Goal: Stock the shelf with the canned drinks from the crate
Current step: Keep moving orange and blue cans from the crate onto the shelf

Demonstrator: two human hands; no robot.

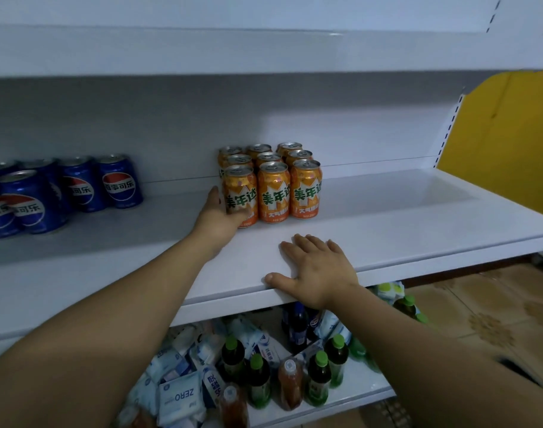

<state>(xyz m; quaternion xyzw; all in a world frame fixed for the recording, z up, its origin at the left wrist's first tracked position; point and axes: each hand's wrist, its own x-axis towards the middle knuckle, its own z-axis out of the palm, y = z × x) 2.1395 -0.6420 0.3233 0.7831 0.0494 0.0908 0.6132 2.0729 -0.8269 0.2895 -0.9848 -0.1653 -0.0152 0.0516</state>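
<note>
Curling around the front-left orange can (240, 193) at frame centre, the left hand (216, 220) seemingly completes nine; right hand (316, 267) rests flat, empty, on the shelf (387, 217); crate unseen.

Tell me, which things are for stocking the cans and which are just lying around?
For the job: orange cans, blue cans, shelf, left hand gripping an orange can, right hand flat on the shelf.
Just lying about: green-capped bottles, white packets, lower down.

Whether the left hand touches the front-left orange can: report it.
Touching: the head view shows the left hand wrapped around the front-left orange can.
</note>
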